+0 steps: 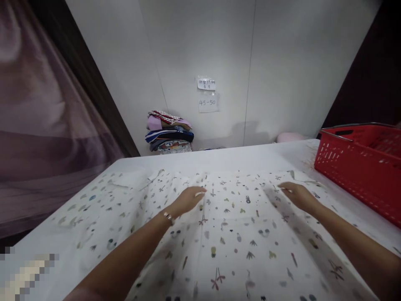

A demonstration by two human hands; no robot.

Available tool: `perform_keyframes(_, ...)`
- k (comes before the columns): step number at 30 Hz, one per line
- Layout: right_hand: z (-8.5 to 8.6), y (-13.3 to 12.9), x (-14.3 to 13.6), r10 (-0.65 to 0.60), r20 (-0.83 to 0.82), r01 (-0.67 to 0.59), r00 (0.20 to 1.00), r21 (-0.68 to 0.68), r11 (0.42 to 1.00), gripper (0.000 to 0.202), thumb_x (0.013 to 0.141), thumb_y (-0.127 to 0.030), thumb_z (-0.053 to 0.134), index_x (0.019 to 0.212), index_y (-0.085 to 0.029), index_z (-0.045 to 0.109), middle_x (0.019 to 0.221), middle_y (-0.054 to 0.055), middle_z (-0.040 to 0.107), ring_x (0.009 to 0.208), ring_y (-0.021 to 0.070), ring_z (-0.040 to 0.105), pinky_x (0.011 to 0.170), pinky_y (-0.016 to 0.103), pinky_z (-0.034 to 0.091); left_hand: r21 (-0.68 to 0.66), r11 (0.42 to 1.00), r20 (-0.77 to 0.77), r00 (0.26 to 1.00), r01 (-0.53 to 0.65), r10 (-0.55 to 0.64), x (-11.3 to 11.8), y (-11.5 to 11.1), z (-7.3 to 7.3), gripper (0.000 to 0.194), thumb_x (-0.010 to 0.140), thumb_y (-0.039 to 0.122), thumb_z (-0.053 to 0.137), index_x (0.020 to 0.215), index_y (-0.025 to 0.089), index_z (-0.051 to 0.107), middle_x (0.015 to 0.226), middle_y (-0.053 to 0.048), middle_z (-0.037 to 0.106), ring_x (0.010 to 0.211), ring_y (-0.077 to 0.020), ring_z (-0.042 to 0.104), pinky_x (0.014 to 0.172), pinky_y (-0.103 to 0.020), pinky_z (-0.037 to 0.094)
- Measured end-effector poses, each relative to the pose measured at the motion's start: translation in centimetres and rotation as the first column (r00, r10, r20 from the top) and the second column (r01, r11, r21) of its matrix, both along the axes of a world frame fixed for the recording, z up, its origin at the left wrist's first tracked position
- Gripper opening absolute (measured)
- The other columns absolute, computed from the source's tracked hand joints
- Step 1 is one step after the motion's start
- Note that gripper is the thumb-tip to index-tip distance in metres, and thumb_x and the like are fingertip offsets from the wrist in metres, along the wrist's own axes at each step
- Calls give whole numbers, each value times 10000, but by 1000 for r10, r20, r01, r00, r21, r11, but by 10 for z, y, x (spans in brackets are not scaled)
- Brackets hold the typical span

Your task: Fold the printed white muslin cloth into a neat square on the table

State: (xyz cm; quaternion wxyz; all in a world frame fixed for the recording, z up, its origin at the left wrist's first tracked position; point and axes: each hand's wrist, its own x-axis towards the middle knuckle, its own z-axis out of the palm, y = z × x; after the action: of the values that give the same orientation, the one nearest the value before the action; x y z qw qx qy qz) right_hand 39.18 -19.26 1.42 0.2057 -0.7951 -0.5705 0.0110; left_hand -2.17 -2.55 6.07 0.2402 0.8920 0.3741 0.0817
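Observation:
A white cloth (pixel 232 234) printed with small plants, cacti and other motifs in muted colours lies spread across the table, creased in places. My left hand (pixel 188 200), with a bracelet (pixel 169 218) at the wrist, is over the middle of the cloth near a lengthwise crease. Its fingers reach forward, with a small gap between them and the thumb. To the right, my right hand (pixel 296 194) is above the far right part of the cloth and casts a shadow on it. Its fingers point inward, thumb slightly apart. Neither hand visibly lifts any fabric.
A red plastic basket (pixel 354 167) with a metal handle stands at the table's right edge. Folded clothes (pixel 171 131) are piled beyond the white table (pixel 250 156), by the wall. Two paper notes (pixel 208 102) hang there. A purple curtain (pixel 46 125) hangs at left.

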Motion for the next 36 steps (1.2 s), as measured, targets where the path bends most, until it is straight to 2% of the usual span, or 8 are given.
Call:
perform_keyframes(1, 1, 25, -10, 57, 8, -57, 998, -35, 998, 306, 823, -269, 433, 1017, -240, 668, 1121, 33, 643, 1028, 188, 587, 885, 273, 448, 61, 998, -11, 1000, -1, 2, 20, 14, -8, 390, 890, 400, 360, 1150, 221, 590, 1246, -41, 564, 1138, -200, 509, 951, -322, 416)
perform_keyframes(4, 0, 86, -29, 58, 90, -38, 994, -208, 977, 353, 848, -201, 399, 1134, -192, 605, 1253, 52, 559, 1124, 196, 520, 931, 284, 402, 299, 950, -128, 991, 86, -50, 68, 53, -33, 320, 884, 226, 379, 1119, 180, 591, 1216, -66, 574, 1146, -183, 485, 990, -312, 375)
perform_keyframes(9, -14, 136, -26, 20, 116, 18, 993, -321, 947, 345, 802, -145, 467, 1114, -184, 609, 1158, 103, 605, 1010, 234, 574, 792, 292, 432, 386, 912, -286, 958, 137, -23, 98, 93, -57, 246, 830, 124, 426, 980, 128, 620, 1014, -125, 622, 1006, -231, 532, 877, -360, 429)
perform_keyframes(15, -23, 138, -13, 43, 137, 7, 990, -344, 939, 213, 818, -194, 465, 959, -169, 622, 1028, 124, 608, 844, 211, 592, 646, 265, 387, 418, 901, -276, 961, 115, 6, 99, 98, -61, 187, 833, 147, 433, 881, 173, 612, 967, -95, 595, 1006, -222, 504, 851, -343, 409)
perform_keyframes(18, -22, 133, -12, 41, 130, 5, 991, -334, 943, 159, 837, -215, 441, 863, -179, 594, 964, 91, 611, 767, 179, 577, 604, 248, 351, 399, 917, -212, 975, 24, 66, 98, 96, -55, 187, 861, 218, 422, 901, 196, 603, 977, -67, 610, 988, -201, 522, 812, -306, 414)
perform_keyframes(25, -7, 147, -11, -47, 148, 83, 988, -247, 965, 225, 912, -271, 322, 1000, -176, 506, 890, 90, 619, 758, 185, 549, 592, 254, 319, 335, 917, -150, 949, -216, 278, 112, 115, -42, 230, 883, 314, 397, 977, 250, 597, 959, -34, 661, 909, -186, 590, 744, -277, 424)
perform_keyframes(32, -21, 167, -18, -109, 190, 149, 976, -216, 965, 238, 877, -152, 333, 1042, -158, 505, 1016, 124, 575, 823, 193, 558, 654, 264, 353, 341, 899, -172, 921, -276, 349, 134, 121, -64, 221, 851, 176, 408, 908, 204, 619, 946, -77, 661, 928, -196, 596, 752, -288, 437)
perform_keyframes(36, -20, 169, -17, -132, 193, 170, 972, -195, 966, 276, 883, -176, 351, 1096, -169, 526, 1079, 135, 547, 872, 201, 563, 699, 274, 381, 364, 880, -126, 920, -304, 370, 135, 124, -61, 246, 892, 222, 359, 959, 200, 594, 987, -86, 648, 952, -205, 590, 768, -309, 436)
